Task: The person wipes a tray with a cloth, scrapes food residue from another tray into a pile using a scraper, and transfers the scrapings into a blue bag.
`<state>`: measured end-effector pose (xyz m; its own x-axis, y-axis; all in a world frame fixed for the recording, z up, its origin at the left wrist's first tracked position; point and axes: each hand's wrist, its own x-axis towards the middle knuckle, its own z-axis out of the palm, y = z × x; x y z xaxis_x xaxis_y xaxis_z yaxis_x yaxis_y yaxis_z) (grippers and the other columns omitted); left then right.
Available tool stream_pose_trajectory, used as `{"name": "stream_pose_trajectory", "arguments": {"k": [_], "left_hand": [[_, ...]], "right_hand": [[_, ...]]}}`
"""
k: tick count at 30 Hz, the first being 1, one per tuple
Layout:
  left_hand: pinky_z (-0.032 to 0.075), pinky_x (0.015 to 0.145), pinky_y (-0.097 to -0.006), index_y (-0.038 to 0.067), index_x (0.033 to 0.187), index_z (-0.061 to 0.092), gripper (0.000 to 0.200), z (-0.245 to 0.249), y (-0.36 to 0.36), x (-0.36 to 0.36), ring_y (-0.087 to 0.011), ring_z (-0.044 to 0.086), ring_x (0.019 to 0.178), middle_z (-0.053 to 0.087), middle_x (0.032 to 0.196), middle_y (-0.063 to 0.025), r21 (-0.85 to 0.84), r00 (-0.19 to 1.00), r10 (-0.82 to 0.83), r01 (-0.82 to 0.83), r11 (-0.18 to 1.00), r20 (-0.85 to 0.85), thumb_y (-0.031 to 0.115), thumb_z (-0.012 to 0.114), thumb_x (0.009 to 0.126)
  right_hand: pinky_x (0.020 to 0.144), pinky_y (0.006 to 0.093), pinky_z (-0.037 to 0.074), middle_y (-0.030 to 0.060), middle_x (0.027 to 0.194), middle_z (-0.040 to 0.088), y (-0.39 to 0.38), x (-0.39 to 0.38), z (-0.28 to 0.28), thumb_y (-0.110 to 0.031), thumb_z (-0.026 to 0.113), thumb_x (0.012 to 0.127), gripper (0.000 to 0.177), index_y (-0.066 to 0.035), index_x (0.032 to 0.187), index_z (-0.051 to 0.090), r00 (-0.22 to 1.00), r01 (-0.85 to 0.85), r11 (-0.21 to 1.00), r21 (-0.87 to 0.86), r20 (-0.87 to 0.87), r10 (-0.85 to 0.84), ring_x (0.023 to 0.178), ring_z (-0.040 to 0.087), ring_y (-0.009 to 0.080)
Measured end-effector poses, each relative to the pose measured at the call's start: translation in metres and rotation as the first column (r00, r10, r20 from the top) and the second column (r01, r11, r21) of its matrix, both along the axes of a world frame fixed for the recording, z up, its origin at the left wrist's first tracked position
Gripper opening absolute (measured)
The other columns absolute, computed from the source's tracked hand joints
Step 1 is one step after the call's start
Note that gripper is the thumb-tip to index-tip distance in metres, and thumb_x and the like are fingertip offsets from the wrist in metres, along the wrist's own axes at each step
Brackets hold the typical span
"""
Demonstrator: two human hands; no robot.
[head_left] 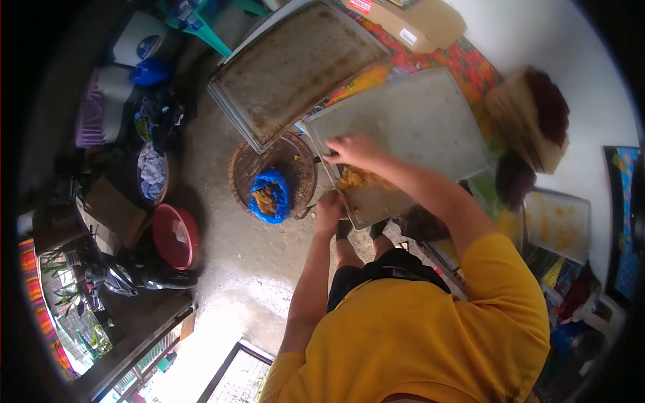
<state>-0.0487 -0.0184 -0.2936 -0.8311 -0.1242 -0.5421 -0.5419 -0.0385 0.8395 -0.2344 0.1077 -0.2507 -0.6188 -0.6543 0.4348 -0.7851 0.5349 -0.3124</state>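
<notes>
A large grey metal tray point(410, 127) lies at a slant before me, with orange-brown crumbly food point(359, 180) heaped along its near left part. My left hand point(329, 212) is closed on the tray's near left corner. Over the left edge of the tray, my right hand point(353, 150) has its fingers closed; a small dark piece shows by the fingertips, but I cannot tell what it is. Just left of both hands, an open blue plastic bag point(277, 213) with similar orange-brown food in it sits on a round brown woven basket point(243, 168).
Stacked stained metal trays point(302, 64) stand beyond the basket. A cardboard box point(420, 23) lies on the flowered tablecloth point(463, 60). Another tray with orange residue point(556, 225) is at the right. A red basin point(176, 236) and a laundry tub point(153, 173) stand at the left.
</notes>
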Motion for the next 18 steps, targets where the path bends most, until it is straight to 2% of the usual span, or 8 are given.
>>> {"name": "stream_pose_trajectory", "arguments": {"k": [5, 6, 9, 10, 13, 14, 16, 18], "left_hand": [[0.051, 0.049, -0.0257, -0.002, 0.105, 0.058, 0.021, 0.051, 0.008, -0.008, -0.0116, 0.059, 0.062, 0.062, 0.081, -0.0061, 0.127, 0.993, 0.049, -0.063, 0.990, 0.110, 0.014, 0.053, 0.092], [0.052, 0.049, -0.0259, -0.002, 0.106, 0.058, 0.022, 0.053, 0.009, -0.008, -0.0119, 0.060, 0.063, 0.062, 0.082, -0.0064, 0.122, 0.990, 0.059, -0.075, 0.990, 0.128, 0.015, 0.053, 0.092], [0.052, 0.050, -0.0263, -0.002, 0.109, 0.057, 0.026, 0.053, 0.009, -0.011, -0.0129, 0.061, 0.063, 0.063, 0.085, -0.0071, 0.127, 0.989, 0.050, -0.068, 0.990, 0.138, 0.016, 0.054, 0.092], [0.052, 0.050, -0.0264, -0.003, 0.111, 0.057, 0.027, 0.051, 0.008, -0.009, -0.0132, 0.061, 0.063, 0.063, 0.086, -0.0072, 0.133, 0.989, 0.049, -0.068, 0.989, 0.140, 0.017, 0.054, 0.092], [0.053, 0.050, -0.0270, -0.002, 0.112, 0.057, 0.027, 0.047, 0.005, -0.010, -0.0140, 0.062, 0.065, 0.064, 0.086, -0.0072, 0.173, 0.988, 0.035, -0.060, 0.983, 0.148, 0.017, 0.053, 0.092], [0.054, 0.051, -0.0277, -0.002, 0.123, 0.049, 0.036, 0.050, 0.004, -0.011, -0.0149, 0.064, 0.068, 0.064, 0.092, -0.0089, 0.182, 0.982, 0.027, -0.062, 0.981, 0.188, 0.015, 0.054, 0.091], [0.054, 0.052, -0.0278, 0.001, 0.133, 0.041, 0.046, 0.055, 0.006, -0.011, -0.0160, 0.064, 0.070, 0.063, 0.097, -0.0107, 0.082, 0.993, 0.034, -0.044, 0.996, 0.116, 0.012, 0.055, 0.090], [0.054, 0.054, -0.0277, 0.011, 0.148, 0.021, 0.070, 0.056, 0.007, -0.012, -0.0171, 0.064, 0.077, 0.059, 0.111, -0.0142, -0.029, 0.999, 0.022, -0.021, 0.999, 0.036, 0.004, 0.055, 0.086]], "right_hand": [[0.038, 0.0382, 0.042, 0.0042, 0.053, 0.055, 0.032, -0.063, 0.011, -0.058, 0.058, 0.081, 0.048, -0.010, 0.084, 0.057, 0.925, 0.380, 0.925, -0.015, 0.000, -0.380, 0.043, 0.056, 0.0244], [0.040, 0.0381, 0.044, 0.0055, 0.057, 0.058, 0.040, -0.054, 0.009, -0.061, 0.058, 0.080, 0.053, -0.008, 0.086, 0.057, 0.930, 0.354, 0.917, 0.184, 0.036, -0.366, 0.049, 0.060, 0.0251], [0.042, 0.0384, 0.046, 0.0067, 0.062, 0.062, 0.049, -0.006, 0.002, -0.062, 0.056, 0.080, 0.055, -0.008, 0.088, 0.057, 0.955, 0.296, 0.950, 0.099, -0.067, -0.290, 0.055, 0.063, 0.0255], [0.048, 0.0429, 0.048, 0.0102, 0.067, 0.064, 0.055, -0.003, 0.021, -0.063, 0.055, 0.081, 0.058, -0.006, 0.094, 0.056, 0.912, 0.315, 0.930, 0.187, 0.211, -0.351, 0.061, 0.065, 0.0292], [0.058, 0.0475, 0.049, 0.0137, 0.073, 0.065, 0.085, -0.014, 0.011, -0.061, 0.055, 0.082, 0.059, -0.004, 0.099, 0.054, 0.711, 0.543, 0.821, 0.173, 0.425, -0.560, 0.070, 0.065, 0.0347], [0.067, 0.0489, 0.048, 0.0195, 0.086, 0.065, 0.109, -0.016, 0.016, -0.051, 0.062, 0.083, 0.054, -0.003, 0.106, 0.051, 0.625, 0.565, 0.813, 0.139, 0.571, -0.532, 0.081, 0.064, 0.0394], [0.073, 0.0470, 0.048, 0.0237, 0.096, 0.062, 0.155, -0.014, 0.005, -0.033, 0.071, 0.080, 0.049, -0.004, 0.110, 0.046, 0.649, 0.596, 0.801, -0.057, 0.622, -0.438, 0.087, 0.063, 0.0416], [0.076, 0.0470, 0.048, 0.0259, 0.100, 0.061, 0.192, 0.000, 0.013, -0.023, 0.073, 0.076, 0.052, -0.004, 0.113, 0.042, 0.614, 0.624, 0.781, -0.024, 0.633, -0.471, 0.090, 0.062, 0.0429]]}}
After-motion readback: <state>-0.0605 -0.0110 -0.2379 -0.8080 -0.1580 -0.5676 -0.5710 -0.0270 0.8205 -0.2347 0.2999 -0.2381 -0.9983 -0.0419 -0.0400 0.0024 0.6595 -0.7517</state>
